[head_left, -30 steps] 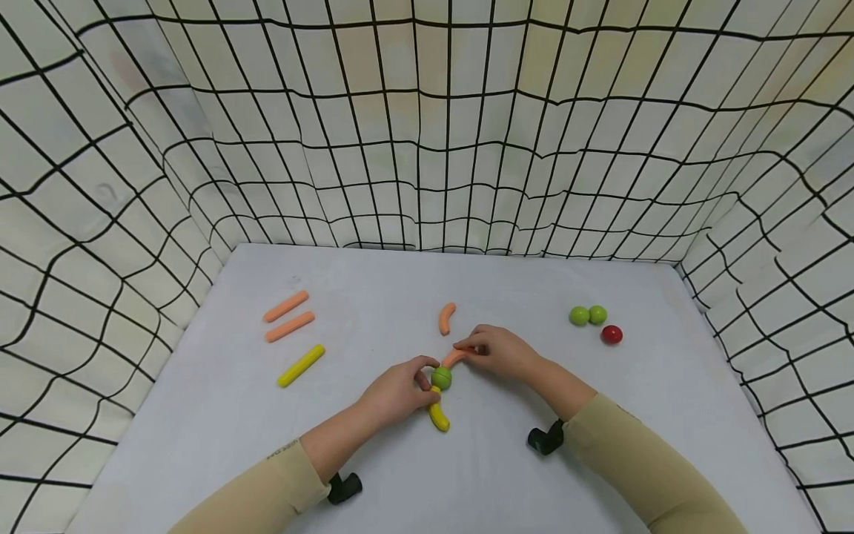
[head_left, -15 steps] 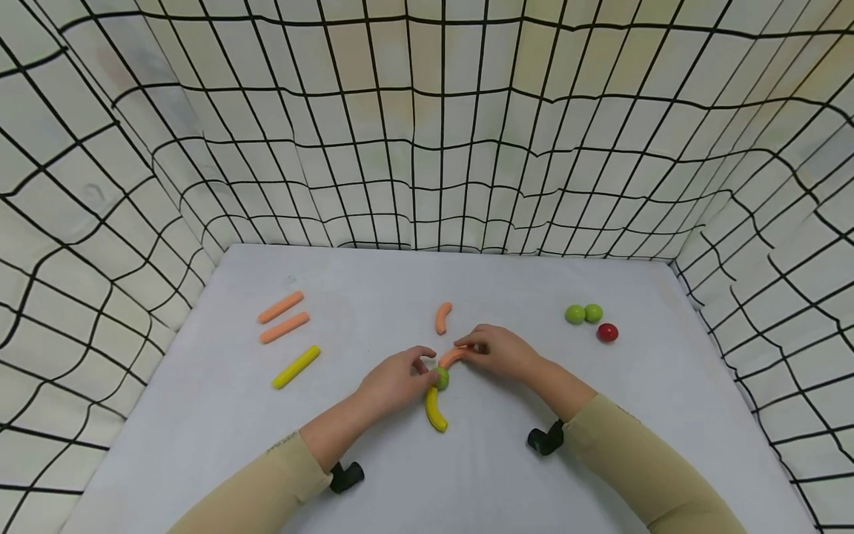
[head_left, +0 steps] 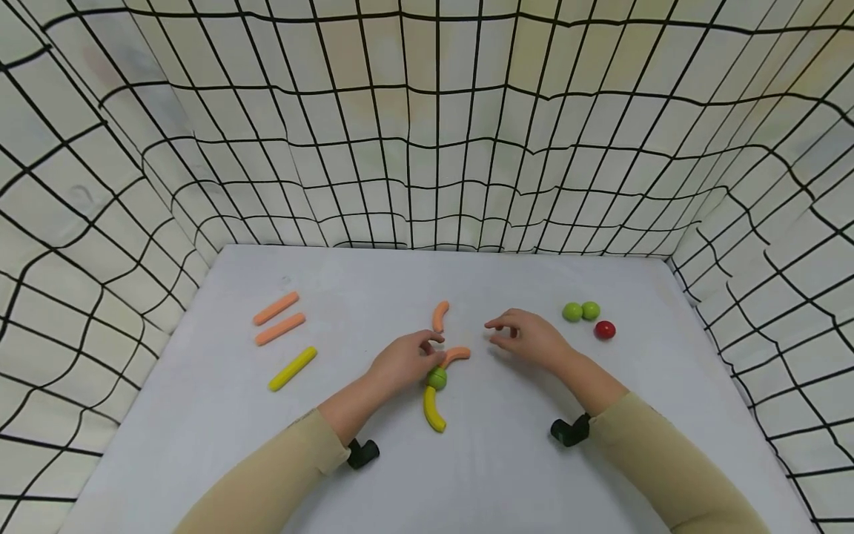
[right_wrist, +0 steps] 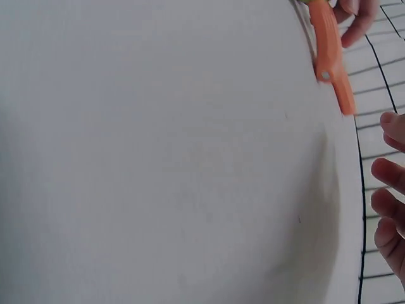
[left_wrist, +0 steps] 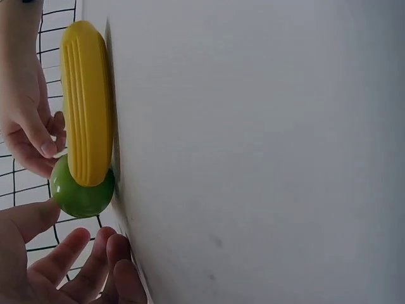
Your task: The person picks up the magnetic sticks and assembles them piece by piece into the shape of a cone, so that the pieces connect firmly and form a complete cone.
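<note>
Assy. status (judged): partial. Ctr. of head view: green ball (head_left: 437, 378) sits between yellow curved pc. (head_left: 433, 410) below and orange curved pc. (head_left: 458, 353) at its upper R, forming one row on the bench (head_left: 373, 297); ends appear to meet. Left over, if more pcs. are due: 2nd orange curved pc. (head_left: 439, 317), apart, above the row; two orange sticks (head_left: 279, 329) and yellow stick (head_left: 293, 368), L of frame; two green balls (head_left: 572, 311) and red ball (head_left: 605, 330), R of frame.

L hand (head_left: 405, 362): fingers loosely spread, gripping nothing; thumb at green ball's edge in L wrist view, contact unconfirmed. R hand (head_left: 530, 341): fingers relaxed, holding nothing, apart from the row.

View diffs.: L wrist view shows grooves along yellow curved pc., not resolved in head view. R wrist view shows a pale round spot on orange curved pc.'s near end; yellow curved pc. absent. Sticks, red ball: head view only.
</note>
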A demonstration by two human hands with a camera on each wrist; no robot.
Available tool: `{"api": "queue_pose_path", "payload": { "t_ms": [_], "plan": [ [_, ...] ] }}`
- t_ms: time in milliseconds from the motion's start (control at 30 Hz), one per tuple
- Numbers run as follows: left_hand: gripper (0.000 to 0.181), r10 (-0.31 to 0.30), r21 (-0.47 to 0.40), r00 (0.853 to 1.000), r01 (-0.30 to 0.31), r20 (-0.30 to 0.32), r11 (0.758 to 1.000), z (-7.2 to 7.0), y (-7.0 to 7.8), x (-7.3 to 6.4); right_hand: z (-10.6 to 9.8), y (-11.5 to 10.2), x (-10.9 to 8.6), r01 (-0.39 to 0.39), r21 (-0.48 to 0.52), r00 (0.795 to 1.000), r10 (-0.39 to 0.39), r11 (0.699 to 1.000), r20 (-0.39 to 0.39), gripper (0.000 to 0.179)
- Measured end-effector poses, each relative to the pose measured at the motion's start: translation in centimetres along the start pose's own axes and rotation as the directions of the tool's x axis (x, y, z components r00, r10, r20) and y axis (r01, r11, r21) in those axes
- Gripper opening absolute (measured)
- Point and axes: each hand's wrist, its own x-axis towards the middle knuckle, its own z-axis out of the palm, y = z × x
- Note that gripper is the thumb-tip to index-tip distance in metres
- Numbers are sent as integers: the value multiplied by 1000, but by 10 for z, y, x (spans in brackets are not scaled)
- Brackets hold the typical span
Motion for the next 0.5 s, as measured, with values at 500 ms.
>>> {"api": "queue_pose_path", "payload": {
  "t_ms": [500],
  "plan": [
    [35, 0, 69, 999, -3, 48, 998, 2, 12, 14, -63, 59, -33, -167, -50, 976, 157, 985, -154, 39]
  ]
}}
